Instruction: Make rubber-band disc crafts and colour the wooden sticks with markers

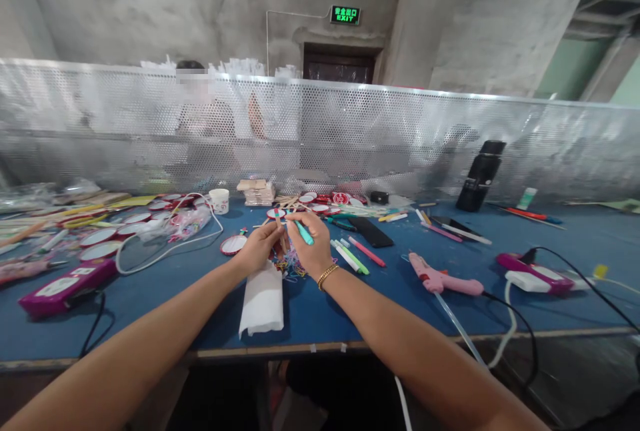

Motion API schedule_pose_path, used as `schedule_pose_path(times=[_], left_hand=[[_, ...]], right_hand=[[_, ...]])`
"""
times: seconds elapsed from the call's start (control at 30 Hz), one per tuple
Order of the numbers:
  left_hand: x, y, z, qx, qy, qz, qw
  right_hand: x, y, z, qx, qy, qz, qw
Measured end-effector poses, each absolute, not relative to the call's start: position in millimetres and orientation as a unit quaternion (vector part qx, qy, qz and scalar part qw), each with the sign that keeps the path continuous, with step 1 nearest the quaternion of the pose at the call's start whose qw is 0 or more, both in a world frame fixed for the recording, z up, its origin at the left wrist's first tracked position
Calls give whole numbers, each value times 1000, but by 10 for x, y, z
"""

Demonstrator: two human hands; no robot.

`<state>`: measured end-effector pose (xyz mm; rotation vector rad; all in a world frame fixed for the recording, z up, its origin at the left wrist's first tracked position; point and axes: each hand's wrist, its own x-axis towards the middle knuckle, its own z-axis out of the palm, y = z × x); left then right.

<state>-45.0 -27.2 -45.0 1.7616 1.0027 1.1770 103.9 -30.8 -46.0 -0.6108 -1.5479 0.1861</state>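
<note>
My right hand (314,244) is closed round a teal marker pen (303,232), its tip pointing left toward a small wooden stick (279,219). My left hand (260,245) pinches that stick, which stands nearly upright with a coloured top. Both hands hover over a tangle of coloured rubber bands (291,265) on the blue table (165,284). A gold bracelet circles my right wrist. A folded white paper towel (262,301) lies just under my left wrist.
Pink glue gun (440,279) and a second one (535,274) lie right, with cables. Loose markers (355,254), red-and-white round badges (320,203), a white cup (219,201), a magenta box (65,284) and a black bottle (480,176) surround. Behind the perforated metal screen (380,137) sits another person.
</note>
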Motion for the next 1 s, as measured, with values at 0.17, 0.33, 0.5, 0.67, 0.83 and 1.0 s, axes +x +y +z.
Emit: schedule_pose_path(times=[0.17, 0.33, 0.5, 0.67, 0.83, 1.0], left_hand=[[-453, -229, -481, 693, 379, 464, 400], [-466, -212, -485, 690, 387, 466, 396], [-486, -213, -491, 679, 396, 473, 398], [-528, -191, -493, 681, 386, 477, 400], [-553, -161, -521, 685, 382, 473, 402], [-549, -152, -549, 695, 381, 459, 401]], right_hand=[[1037, -310, -462, -275, -669, 116, 680], [1030, -296, -468, -303, -648, 129, 687], [1027, -296, -485, -324, -658, 121, 669], [1029, -318, -460, -330, -664, 118, 660], [1033, -358, -413, -310, -677, 115, 658], [1029, -333, -444, -307, -664, 154, 664]])
